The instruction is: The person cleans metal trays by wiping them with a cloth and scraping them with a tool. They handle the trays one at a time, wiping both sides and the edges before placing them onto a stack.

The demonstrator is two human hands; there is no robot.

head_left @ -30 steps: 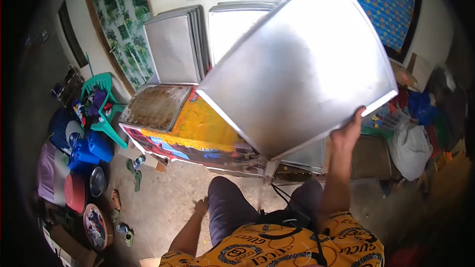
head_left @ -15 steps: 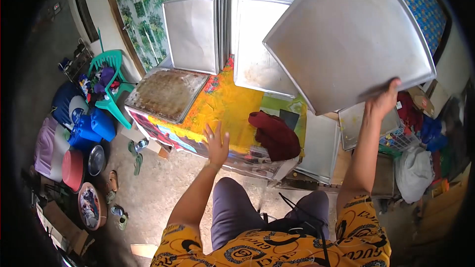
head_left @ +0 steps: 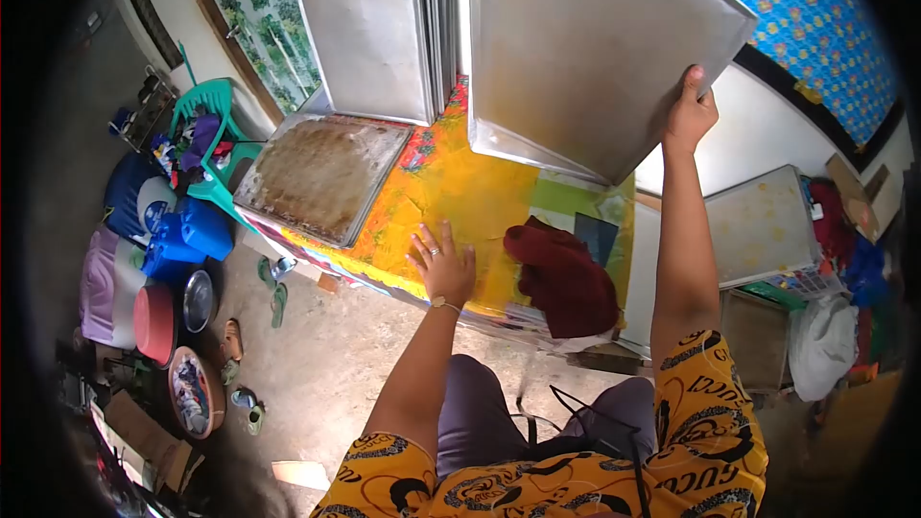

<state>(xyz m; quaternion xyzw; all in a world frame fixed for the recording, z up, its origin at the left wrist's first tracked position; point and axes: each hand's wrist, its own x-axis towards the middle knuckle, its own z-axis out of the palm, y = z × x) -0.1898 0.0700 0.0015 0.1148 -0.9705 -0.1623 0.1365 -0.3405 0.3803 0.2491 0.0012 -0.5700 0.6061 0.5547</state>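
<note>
My right hand grips the right edge of a large metal baking tray, thumb on its face. The tray stands upright over the back right of the table, its lower corner near the tabletop, and hides most of the trays behind it. With fingers spread, my left hand is at the front edge of the yellow table cover and holds nothing. A crumpled maroon cloth lies to its right. On the left lies a stained, browned tray. Behind it, a stack of upright trays leans at the wall.
Right of the table stand another tray, a plastic crate and a white sack. At left are a green chair with clothes, blue containers, basins and footwear on the floor. A blue patterned curtain hangs at the upper right.
My right hand has brought the tray left and more upright, against the trays at the back. The left hand stays open, now over the table's front edge. The view has shifted.
</note>
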